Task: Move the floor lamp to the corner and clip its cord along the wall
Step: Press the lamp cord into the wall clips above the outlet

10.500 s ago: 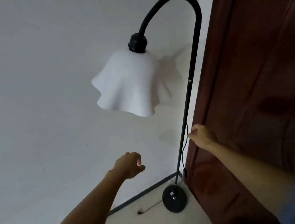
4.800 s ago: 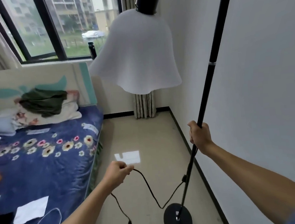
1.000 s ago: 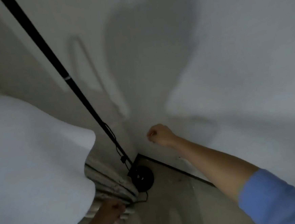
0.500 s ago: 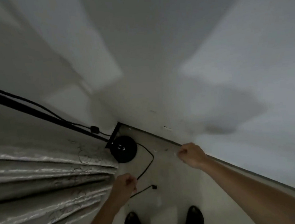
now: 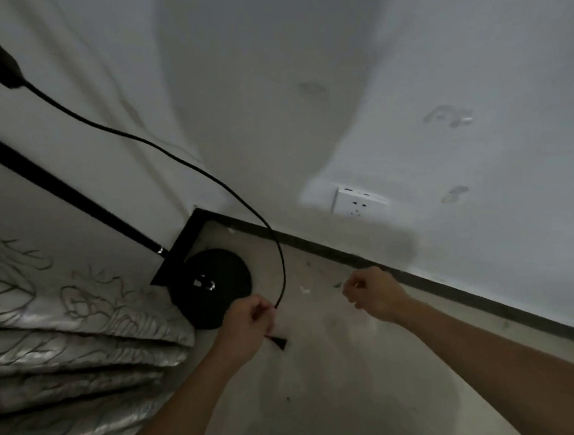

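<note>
The floor lamp's round black base [image 5: 212, 285] stands on the floor in the corner, with its black pole [image 5: 52, 182] slanting up to the left edge. The black cord [image 5: 206, 175] arcs from the upper left down to my left hand [image 5: 249, 323], which is shut on it near its end. The black plug [image 5: 277, 342] hangs just below that hand. My right hand [image 5: 374, 294] is a closed fist beside the wall's dark skirting, apart from the cord; whether it holds anything small I cannot tell.
A white wall socket [image 5: 358, 204] sits low on the right wall above the dark skirting [image 5: 456, 290]. A patterned silver curtain [image 5: 54, 338] bunches at the left against the lamp base. Bits of debris lie on the pale floor [image 5: 327, 403].
I have bent closer to the corner. My left hand has lifted the cord so it arcs up off the floor, and my right hand has stayed near the skirting.
</note>
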A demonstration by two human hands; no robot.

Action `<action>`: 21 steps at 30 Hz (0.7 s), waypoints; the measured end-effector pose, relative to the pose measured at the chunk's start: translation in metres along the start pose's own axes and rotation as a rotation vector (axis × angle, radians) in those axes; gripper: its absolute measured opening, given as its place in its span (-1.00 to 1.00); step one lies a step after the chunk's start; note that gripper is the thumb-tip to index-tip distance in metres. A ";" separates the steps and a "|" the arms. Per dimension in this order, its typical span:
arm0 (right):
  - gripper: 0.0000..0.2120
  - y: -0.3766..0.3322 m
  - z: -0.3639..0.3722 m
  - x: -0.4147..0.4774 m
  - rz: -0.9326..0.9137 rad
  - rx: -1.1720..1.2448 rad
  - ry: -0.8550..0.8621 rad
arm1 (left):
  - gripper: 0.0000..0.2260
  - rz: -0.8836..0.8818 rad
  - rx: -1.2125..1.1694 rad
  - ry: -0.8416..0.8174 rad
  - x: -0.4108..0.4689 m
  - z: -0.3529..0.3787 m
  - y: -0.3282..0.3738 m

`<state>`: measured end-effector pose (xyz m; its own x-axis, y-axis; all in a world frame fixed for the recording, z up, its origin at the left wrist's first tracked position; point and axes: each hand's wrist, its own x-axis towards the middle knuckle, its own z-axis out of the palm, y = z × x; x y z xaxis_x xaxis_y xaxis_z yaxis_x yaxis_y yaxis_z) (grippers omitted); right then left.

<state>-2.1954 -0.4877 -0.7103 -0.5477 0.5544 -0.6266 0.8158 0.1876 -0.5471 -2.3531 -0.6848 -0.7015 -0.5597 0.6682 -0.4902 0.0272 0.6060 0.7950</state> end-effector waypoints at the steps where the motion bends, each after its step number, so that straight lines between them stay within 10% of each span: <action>1: -0.88 0.002 0.005 0.014 -0.029 -0.003 0.017 | -0.83 0.018 0.009 0.000 0.014 0.000 -0.012; 12: -0.91 -0.024 0.012 0.119 -0.353 -0.079 0.181 | -0.81 0.256 0.434 -0.027 0.116 -0.027 -0.072; 21: -0.74 -0.081 0.026 0.076 -0.609 0.368 0.007 | -0.95 0.243 0.330 -0.235 0.096 0.008 -0.085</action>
<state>-2.3084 -0.4821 -0.7283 -0.8843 0.4432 -0.1469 0.2486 0.1807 -0.9516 -2.4026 -0.6688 -0.8184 -0.3027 0.8642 -0.4018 0.4174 0.4992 0.7593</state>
